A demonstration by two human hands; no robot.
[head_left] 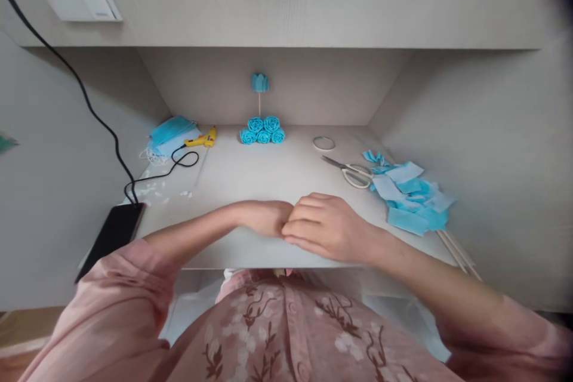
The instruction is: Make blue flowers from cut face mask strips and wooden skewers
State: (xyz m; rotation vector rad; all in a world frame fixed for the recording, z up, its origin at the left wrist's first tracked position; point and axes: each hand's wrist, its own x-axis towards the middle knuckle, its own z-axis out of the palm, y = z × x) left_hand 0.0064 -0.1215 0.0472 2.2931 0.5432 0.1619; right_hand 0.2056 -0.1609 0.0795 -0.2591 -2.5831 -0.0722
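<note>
My left hand (268, 219) and my right hand (320, 227) meet over the table (250, 250), close to its front edge. The right hand's curled fingers wrap over the left hand's fingers and hide them. No object shows between the two hands. Beyond them, several blue rolled roses (263, 130) are stacked in two rows. Just behind these, a blue tulip-like flower (259, 82) stands upright on a thin stick (259, 104). Scissors (353, 174) with white handles lie to the right of the hands, near a ring of tape (323, 143).
On the right lie cut blue and white fabric strips (414, 197) over wooden sticks (459, 253). At the left are face masks (172, 134), a yellow glue gun (202, 139) with a black cord, white scraps (185, 194) and a black phone (111, 236). Side walls and an overhead panel (286, 0) surround the table.
</note>
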